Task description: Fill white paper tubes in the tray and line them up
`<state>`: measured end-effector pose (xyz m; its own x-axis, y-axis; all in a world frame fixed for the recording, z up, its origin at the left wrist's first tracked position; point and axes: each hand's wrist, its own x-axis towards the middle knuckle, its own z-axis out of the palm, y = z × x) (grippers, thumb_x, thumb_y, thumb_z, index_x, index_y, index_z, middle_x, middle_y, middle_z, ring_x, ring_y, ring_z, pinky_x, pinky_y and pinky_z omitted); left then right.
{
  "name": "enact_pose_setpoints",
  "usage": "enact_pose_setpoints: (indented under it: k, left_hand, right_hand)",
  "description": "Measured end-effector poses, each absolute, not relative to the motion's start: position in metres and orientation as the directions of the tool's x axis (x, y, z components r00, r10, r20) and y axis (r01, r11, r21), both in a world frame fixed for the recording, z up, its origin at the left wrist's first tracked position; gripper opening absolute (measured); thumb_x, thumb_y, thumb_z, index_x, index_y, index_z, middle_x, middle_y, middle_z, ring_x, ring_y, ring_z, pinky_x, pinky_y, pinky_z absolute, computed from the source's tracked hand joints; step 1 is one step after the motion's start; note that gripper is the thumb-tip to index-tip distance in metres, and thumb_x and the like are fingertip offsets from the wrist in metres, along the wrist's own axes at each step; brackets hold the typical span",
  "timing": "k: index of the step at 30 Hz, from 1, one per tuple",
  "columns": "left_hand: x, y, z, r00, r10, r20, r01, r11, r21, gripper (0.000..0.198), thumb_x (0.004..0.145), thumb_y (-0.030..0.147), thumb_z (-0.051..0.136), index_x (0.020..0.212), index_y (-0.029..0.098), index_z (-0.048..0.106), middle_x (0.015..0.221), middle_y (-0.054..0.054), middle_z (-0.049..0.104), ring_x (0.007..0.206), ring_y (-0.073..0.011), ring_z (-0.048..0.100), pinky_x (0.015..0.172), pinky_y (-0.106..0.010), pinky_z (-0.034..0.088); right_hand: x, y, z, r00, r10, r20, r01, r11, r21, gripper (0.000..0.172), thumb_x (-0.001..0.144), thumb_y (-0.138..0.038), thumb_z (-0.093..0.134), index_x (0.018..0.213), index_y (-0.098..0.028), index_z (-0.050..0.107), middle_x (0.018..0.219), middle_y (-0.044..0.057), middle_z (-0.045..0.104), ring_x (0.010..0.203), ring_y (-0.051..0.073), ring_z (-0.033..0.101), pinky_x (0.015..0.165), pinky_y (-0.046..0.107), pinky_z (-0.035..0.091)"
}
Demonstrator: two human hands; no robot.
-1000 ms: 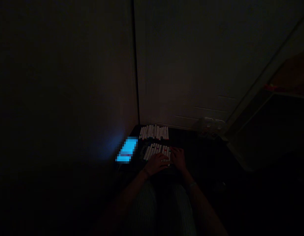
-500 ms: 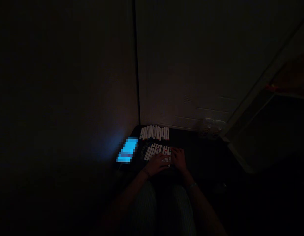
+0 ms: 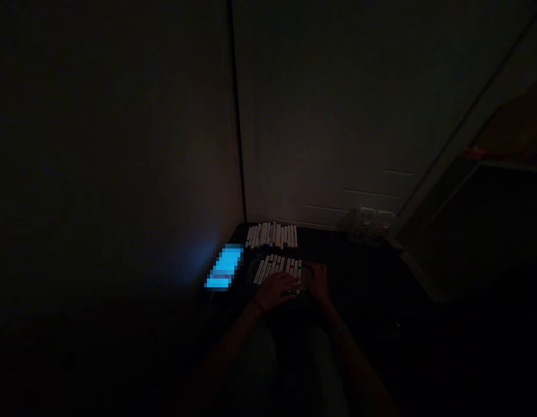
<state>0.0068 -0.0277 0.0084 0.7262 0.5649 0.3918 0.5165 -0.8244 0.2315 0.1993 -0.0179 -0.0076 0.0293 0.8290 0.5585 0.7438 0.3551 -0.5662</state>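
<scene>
Several white marker pens lie side by side in a near row (image 3: 274, 263) on a dark table. My left hand (image 3: 277, 289) rests over the lower ends of that row, fingers stretched out to the right across the pens. At the row's right end is my right hand (image 3: 316, 279), its fingers bent toward the last marker (image 3: 299, 269), which has a green band. The dim light hides whether the right fingers touch or grip it. Behind stands a second row of white markers (image 3: 272, 235) lying close together, some with coloured ends.
A lit phone-like screen (image 3: 225, 267), pixelated, is at the table's left side by the wall. Clear plastic cases (image 3: 372, 225) stand at the back right against the wall (image 3: 320, 116). The dark tabletop (image 3: 359, 272) extends to the right. An open shelf (image 3: 503, 168) is farther right.
My right fingers have drawn slightly away from the row's right end, so the green-banded marker shows more. My left hand has shifted slightly left. The view has moved a little.
</scene>
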Motion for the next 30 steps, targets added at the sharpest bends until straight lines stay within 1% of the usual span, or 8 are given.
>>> enact_pose_setpoints:
  k: [5,12,15,19,23,27,30]
  left_hand:
    - [0.0070,-0.0273,0.0078,0.723,0.569,0.392,0.531,-0.821,0.211,0.031,0.083,0.039,0.044,0.112,0.031,0.052,0.119,0.003,0.052,0.107,-0.0158,0.042,0.091,-0.034,0.034]
    - [0.0068,-0.0295,0.0086,0.715,0.578,0.392,0.541,-0.814,0.213,0.032,0.082,0.039,0.045,0.113,0.030,0.051,0.119,0.001,0.051,0.108,-0.0164,0.041,0.092,-0.035,0.034]
    - [0.0065,-0.0303,0.0097,0.714,0.580,0.392,0.541,-0.813,0.217,0.034,0.082,0.038,0.045,0.115,0.028,0.050,0.118,0.000,0.051,0.109,-0.0169,0.041,0.092,-0.035,0.034]
    - [0.0054,-0.0303,0.0098,0.727,0.567,0.387,0.529,-0.822,0.211,0.036,0.082,0.037,0.045,0.117,0.028,0.048,0.117,-0.001,0.052,0.107,-0.0169,0.042,0.091,-0.035,0.035]
    - [0.0049,-0.0285,0.0069,0.725,0.565,0.395,0.538,-0.822,0.188,0.031,0.083,0.037,0.045,0.113,0.030,0.052,0.116,0.000,0.052,0.108,-0.0170,0.041,0.092,-0.036,0.034]
    - [0.0054,-0.0272,0.0039,0.732,0.556,0.395,0.536,-0.827,0.170,0.029,0.083,0.035,0.045,0.110,0.030,0.054,0.115,0.000,0.052,0.107,-0.0162,0.042,0.090,-0.035,0.035]
    - [0.0057,-0.0272,0.0032,0.732,0.559,0.390,0.547,-0.823,0.153,0.028,0.083,0.035,0.045,0.109,0.031,0.054,0.114,0.001,0.053,0.106,-0.0162,0.042,0.089,-0.034,0.035]
  right_hand:
    - [0.2005,-0.0167,-0.0104,0.100,0.815,0.570,0.739,0.323,-0.591,0.031,0.080,-0.017,0.034,0.096,-0.020,0.060,0.095,0.004,0.061,0.095,0.019,0.044,0.085,0.035,0.030]
    - [0.2008,-0.0164,-0.0087,0.041,0.841,0.540,0.753,0.330,-0.570,0.029,0.079,-0.015,0.037,0.088,-0.021,0.063,0.092,0.003,0.061,0.094,0.017,0.046,0.085,0.034,0.029]
    - [0.1996,-0.0154,-0.0073,0.007,0.850,0.527,0.765,0.335,-0.550,0.029,0.080,-0.016,0.037,0.090,-0.022,0.064,0.094,0.002,0.061,0.095,0.017,0.045,0.085,0.033,0.029]
    - [0.1968,-0.0144,-0.0075,-0.048,0.849,0.526,0.797,0.349,-0.492,0.028,0.080,-0.019,0.042,0.100,-0.025,0.061,0.103,0.001,0.058,0.097,0.017,0.044,0.087,0.033,0.028]
    - [0.1962,-0.0146,-0.0083,-0.086,0.852,0.516,0.827,0.350,-0.440,0.030,0.080,-0.023,0.046,0.107,-0.030,0.058,0.109,0.000,0.056,0.099,0.019,0.041,0.088,0.035,0.028]
    - [0.1975,-0.0152,-0.0076,-0.105,0.855,0.508,0.829,0.357,-0.430,0.029,0.080,-0.025,0.047,0.105,-0.033,0.059,0.111,-0.002,0.055,0.100,0.020,0.038,0.088,0.037,0.029]
    - [0.1976,-0.0153,-0.0075,-0.119,0.858,0.500,0.820,0.369,-0.438,0.026,0.078,-0.026,0.050,0.100,-0.035,0.061,0.113,-0.003,0.054,0.101,0.021,0.038,0.088,0.038,0.030]
